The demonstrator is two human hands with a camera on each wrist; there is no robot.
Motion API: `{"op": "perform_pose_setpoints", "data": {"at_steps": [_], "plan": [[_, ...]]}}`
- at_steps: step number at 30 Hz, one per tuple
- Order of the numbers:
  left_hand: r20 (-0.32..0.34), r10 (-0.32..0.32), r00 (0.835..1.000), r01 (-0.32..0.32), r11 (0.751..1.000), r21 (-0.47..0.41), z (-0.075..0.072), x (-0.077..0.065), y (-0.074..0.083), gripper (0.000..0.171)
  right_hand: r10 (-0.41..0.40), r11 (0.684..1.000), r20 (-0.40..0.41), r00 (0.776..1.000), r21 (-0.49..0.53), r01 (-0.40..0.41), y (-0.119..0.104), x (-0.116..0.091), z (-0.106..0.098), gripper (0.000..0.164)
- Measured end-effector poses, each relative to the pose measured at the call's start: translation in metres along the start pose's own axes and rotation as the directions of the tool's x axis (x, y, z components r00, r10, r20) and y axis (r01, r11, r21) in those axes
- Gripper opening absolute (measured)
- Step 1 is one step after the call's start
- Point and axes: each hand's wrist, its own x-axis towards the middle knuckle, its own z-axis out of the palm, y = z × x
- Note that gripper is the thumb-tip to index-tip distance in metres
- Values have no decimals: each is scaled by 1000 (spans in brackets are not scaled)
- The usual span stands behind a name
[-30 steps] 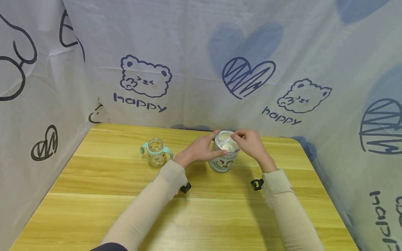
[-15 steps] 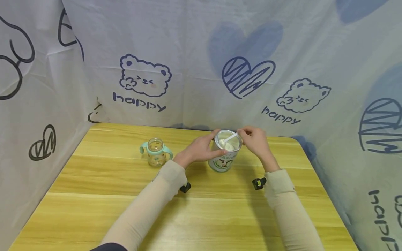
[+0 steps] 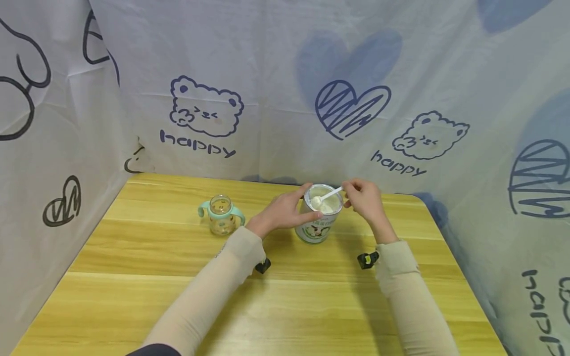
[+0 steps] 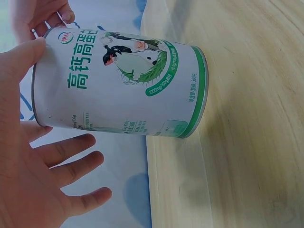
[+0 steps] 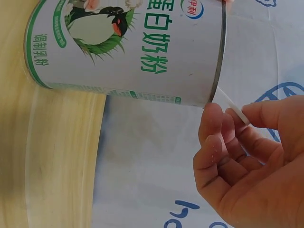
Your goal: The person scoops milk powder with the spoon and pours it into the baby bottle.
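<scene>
compared with one second ago, your right hand (image 3: 364, 199) has drawn right, and the scoop (image 3: 331, 193) now shows a white load in its bowl. your left hand (image 3: 282, 210) has stayed at the can (image 3: 315, 230), which stands upright at the far side of the table (image 3: 267, 311), right of the two-handled bottle (image 3: 221, 216). step in hand, as judged: taking a measure of powder (image 3: 328, 206). next move: keep the bowl level and lift it clear of the rim. hand states: your right thumb and index finger pinch the scoop handle; your left thumb and index finger hold the can near its top. only the head view shows the powder and bowl. the left wrist view adds three splayed left fingers, apart from the can. the right wrist view shows curled right fingers by the rim; contact there cannot be confirmed.
</scene>
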Motion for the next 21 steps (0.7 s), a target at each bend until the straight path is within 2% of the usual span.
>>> {"op": "perform_pose_setpoints", "data": {"at_steps": [6, 21], "plan": [[3, -1, 1000, 1, 1000, 11, 0, 1, 0, 102, 39, 999, 5, 999, 25, -40, -2, -1, -2, 37], [-15, 4, 1000, -3, 999, 44, -2, 4, 1, 100, 56, 997, -5, 998, 53, -56, 1, -3, -10, 40]]}}
